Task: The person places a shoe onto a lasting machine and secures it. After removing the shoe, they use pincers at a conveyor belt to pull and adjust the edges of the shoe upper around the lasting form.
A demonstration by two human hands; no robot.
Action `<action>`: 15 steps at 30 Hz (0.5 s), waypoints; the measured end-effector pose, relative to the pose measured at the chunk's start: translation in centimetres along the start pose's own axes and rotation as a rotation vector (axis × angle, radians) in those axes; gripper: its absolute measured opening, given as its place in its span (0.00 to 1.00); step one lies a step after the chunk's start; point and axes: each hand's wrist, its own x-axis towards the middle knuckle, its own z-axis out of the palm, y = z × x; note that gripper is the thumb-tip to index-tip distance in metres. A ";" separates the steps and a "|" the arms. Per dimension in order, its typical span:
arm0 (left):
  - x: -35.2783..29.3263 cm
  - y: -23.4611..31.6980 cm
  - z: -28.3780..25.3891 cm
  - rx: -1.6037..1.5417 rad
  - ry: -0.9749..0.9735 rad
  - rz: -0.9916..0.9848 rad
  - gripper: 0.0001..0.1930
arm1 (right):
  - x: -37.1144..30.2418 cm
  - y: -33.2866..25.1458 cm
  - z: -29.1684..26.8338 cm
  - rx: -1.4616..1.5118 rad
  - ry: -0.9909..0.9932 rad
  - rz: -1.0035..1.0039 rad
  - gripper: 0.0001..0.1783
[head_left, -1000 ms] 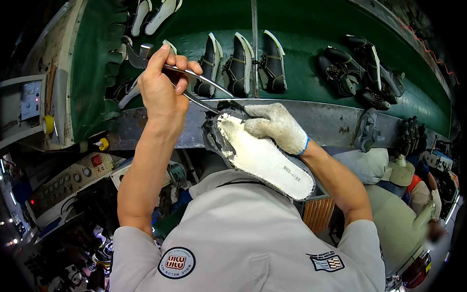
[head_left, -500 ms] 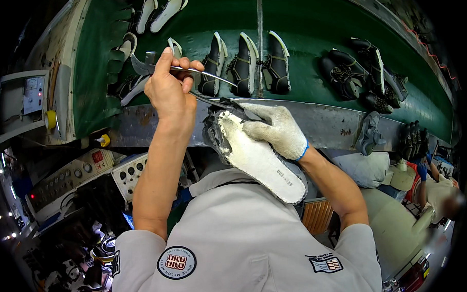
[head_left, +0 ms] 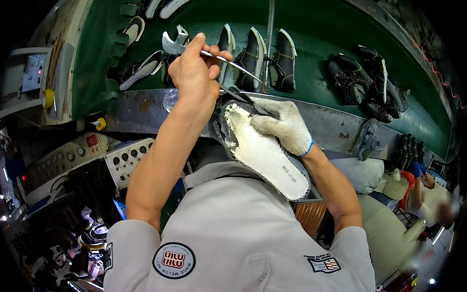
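Note:
My bare left hand (head_left: 196, 75) is closed on steel lasting pincers (head_left: 174, 44). Their hammer-like head juts out to the left, and a slim handle slants right above the shoe. A dark strip or second handle runs from beneath that hand to the shoe's top end; I cannot tell which. Wearing a whitish knit glove with a blue cuff edge, my right hand (head_left: 284, 126) grips an unfinished shoe (head_left: 266, 160), sole side up. Its white insole faces me, with dark, ragged upper material gathered around the far end. The shoe is tilted between my body and the bench edge.
Several dark shoes with pale soles (head_left: 283, 63) stand on the green conveyor belt (head_left: 314, 40) behind a metal edge (head_left: 327, 118). More dark shoes (head_left: 349, 75) lie to the right. Control panels (head_left: 127, 163) stand at lower left. Another person (head_left: 432, 196) is at far right.
My left hand has shifted slightly right and up with the pincers. The shoe stays in my right hand, nearly in place. The whole view has shifted a little.

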 end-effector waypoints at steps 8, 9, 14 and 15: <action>-0.1 -1.8 0.0 0.076 0.019 -0.205 0.12 | -0.2 0.0 0.2 0.052 -0.063 0.126 0.30; -0.3 -2.1 0.0 0.098 0.022 -0.240 0.12 | 0.0 0.0 0.1 0.049 -0.086 0.123 0.30; -0.5 -1.7 1.2 0.114 0.026 -0.193 0.12 | -0.1 -0.3 0.1 0.109 -0.067 0.115 0.30; -0.5 -1.8 1.4 0.118 0.021 -0.184 0.12 | 0.0 -0.2 -0.1 0.087 -0.070 0.112 0.30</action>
